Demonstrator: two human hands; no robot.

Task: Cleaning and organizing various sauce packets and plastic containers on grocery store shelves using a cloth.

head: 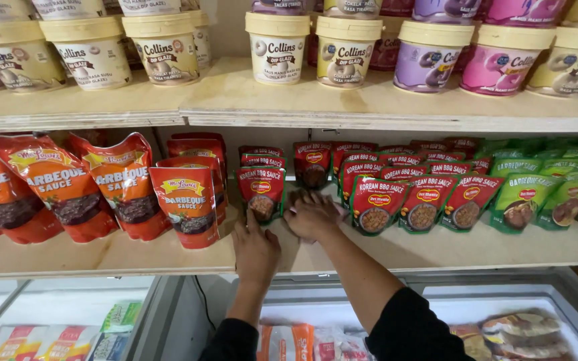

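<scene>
Wooden shelf [436,251], middle tier. Left hand [255,249] lay flat on the shelf board, fingers spread wide, tips touching the base of a standing red sauce pouch [261,192] at its 12 o'clock; nothing gripped. Right hand [312,215] rested palm down at 2 o'clock from the left hand, fingers loosely spread over what looked like a pouch lying flat beneath it; whether they held it could not be told. More red pouches [425,200] stood in rows at the right hand's 3 o'clock, green pouches [522,200] beyond. Larger red barbecue pouches [187,204] stood at the left hand's 10 o'clock. Tubs with cream lids [277,47] lined the shelf above, at 12 o'clock.

Judged handling: pouches light, soft-sided, glossy film likely slippery, prone to tipping. Best taken by pinching the flat top seam or across both side edges.
</scene>
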